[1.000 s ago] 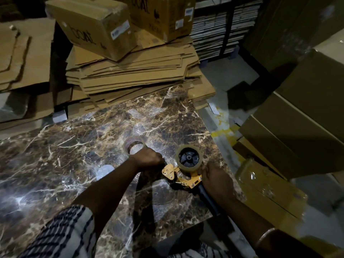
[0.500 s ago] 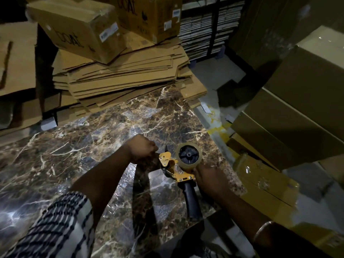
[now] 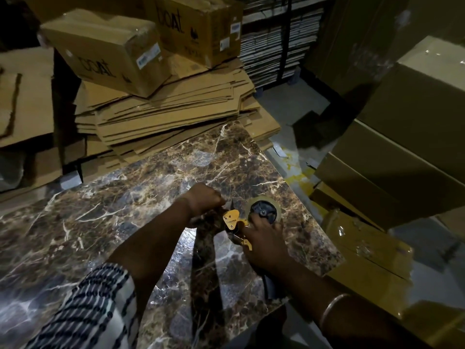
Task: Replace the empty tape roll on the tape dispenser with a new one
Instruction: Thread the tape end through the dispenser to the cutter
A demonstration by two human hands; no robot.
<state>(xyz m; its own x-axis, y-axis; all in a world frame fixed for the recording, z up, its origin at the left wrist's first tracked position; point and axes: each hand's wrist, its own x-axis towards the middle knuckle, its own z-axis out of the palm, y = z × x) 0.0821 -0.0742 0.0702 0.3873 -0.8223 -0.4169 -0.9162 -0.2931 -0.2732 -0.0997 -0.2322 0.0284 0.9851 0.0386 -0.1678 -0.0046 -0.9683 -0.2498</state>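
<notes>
A yellow tape dispenser [image 3: 232, 219] lies on the marble table [image 3: 120, 222] near its right edge. A roll of clear tape [image 3: 276, 210] sits on its black hub [image 3: 261, 211]. My right hand [image 3: 264, 241] covers the dispenser's frame and grips it, with fingertips on the hub and roll. The black handle [image 3: 268, 285] sticks out under my right wrist. My left hand [image 3: 204, 200] is curled just left of the dispenser's front end and seems to pinch the loose tape end, which is hard to see. No empty roll shows.
Flat cardboard sheets [image 3: 163, 117] are stacked at the table's far edge, with two printed cartons [image 3: 105, 46] on top. Large brown boxes [image 3: 402, 137] stand to the right across a narrow strip of floor [image 3: 289, 109]. A wrapped box [image 3: 364, 250] sits against the table's right side.
My right hand moved from beside the handle up onto the dispenser's frame and roll. My left hand stayed at the front end. The empty roll seen earlier left of the dispenser is out of sight.
</notes>
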